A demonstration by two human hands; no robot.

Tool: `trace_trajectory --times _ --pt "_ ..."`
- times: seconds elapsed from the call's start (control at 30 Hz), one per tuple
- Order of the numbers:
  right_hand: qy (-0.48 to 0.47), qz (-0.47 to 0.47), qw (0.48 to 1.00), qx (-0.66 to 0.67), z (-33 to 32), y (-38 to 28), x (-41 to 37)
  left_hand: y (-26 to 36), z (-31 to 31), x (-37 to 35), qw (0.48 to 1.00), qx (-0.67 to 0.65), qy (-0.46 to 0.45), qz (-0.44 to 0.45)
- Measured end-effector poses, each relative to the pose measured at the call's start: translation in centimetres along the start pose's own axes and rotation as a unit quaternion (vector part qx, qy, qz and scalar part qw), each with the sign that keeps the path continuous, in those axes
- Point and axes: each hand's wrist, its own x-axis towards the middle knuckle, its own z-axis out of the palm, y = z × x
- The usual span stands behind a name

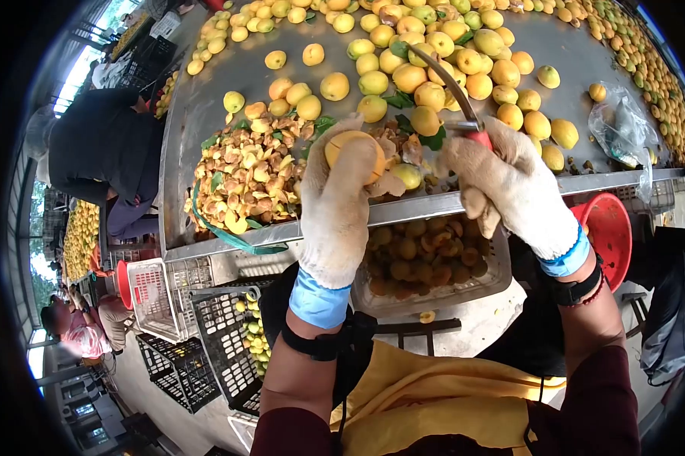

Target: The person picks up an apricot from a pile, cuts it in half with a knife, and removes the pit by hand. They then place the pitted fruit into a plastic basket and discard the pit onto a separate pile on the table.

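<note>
- Two other people are at the far left: one person in dark clothes (103,148) bends at the table's end, and one person in pink (80,334) sits lower down.
- Three crates stand on the floor below the table: one white crate (154,298) and two black crates (222,343), the nearer one holding small green-yellow fruit.
- One metal table (205,106) runs across the view, with loose fruit (433,53) on it, too many to count.
- One pile of peel (243,178) lies on the table's near left part, just beside the left hand.
- The left hand (338,209), gloved, reaches up from the forearm with its palm away. Its fingers are curled round one yellow fruit (354,150), held over the table's near edge. The fruit is round, so no long axis shows.
- One tray (500,275) of peeled fruit sits under the table edge, below both hands.
- The right hand (513,186), gloved, is closed in a fist round the red handle of one knife (447,82). The blade is curved and its long axis runs from the fist up and left, pointing away over the loose fruit.
- One red bucket (612,228) hangs right of the wrist.
- One plastic bag (623,125) lies on the table at the far right.
</note>
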Motion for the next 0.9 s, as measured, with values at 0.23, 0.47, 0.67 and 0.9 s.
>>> trace_trajectory --times 0.23,0.47,0.67,0.9 --pt "-0.091 0.054 0.993 0.043 0.7 1.6 1.3 -0.3 1.7 -1.1 0.766 0.590 -0.069 0.247" --pt "-0.156 -0.025 0.964 0.213 1.5 4.5 0.8 -0.1 1.3 -1.8 0.827 0.504 -0.139 0.208" --pt "-0.168 0.084 0.936 0.298 1.9 4.0 0.6 -1.0 0.7 -2.0 0.848 0.455 -0.135 0.238" --pt "-0.148 0.061 0.942 0.294 1.6 3.8 0.4 -1.2 1.4 -1.8 0.995 0.082 -0.033 0.057"
